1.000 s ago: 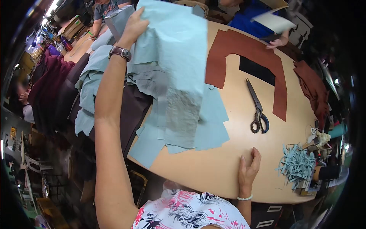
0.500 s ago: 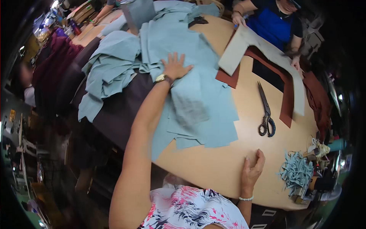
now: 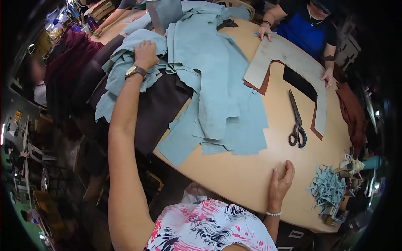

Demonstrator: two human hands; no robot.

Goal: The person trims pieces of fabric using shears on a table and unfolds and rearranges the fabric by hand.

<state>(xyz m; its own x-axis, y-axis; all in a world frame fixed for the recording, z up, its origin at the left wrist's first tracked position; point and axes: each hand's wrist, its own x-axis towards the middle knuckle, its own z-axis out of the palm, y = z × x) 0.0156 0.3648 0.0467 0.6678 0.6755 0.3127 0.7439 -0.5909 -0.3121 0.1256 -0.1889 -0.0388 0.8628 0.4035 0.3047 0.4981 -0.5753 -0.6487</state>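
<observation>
Head view shows me the left hand [image 3: 146,55] curled over bunched blue pieces [image 3: 119,77], its grip hidden; a careless tug could drag the blue stack [image 3: 213,83] just right of it. The right hand [image 3: 281,184] lies loosely open, empty, scissors [image 3: 296,121] ahead.

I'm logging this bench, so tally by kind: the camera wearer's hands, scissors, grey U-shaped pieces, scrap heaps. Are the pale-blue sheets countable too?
Left hand and right hand: 2
Scissors: 1
Grey U-shaped piece: 1
Scrap heap: 1
Pale-blue sheets: overlap too much to count
Total counted: 5
</observation>
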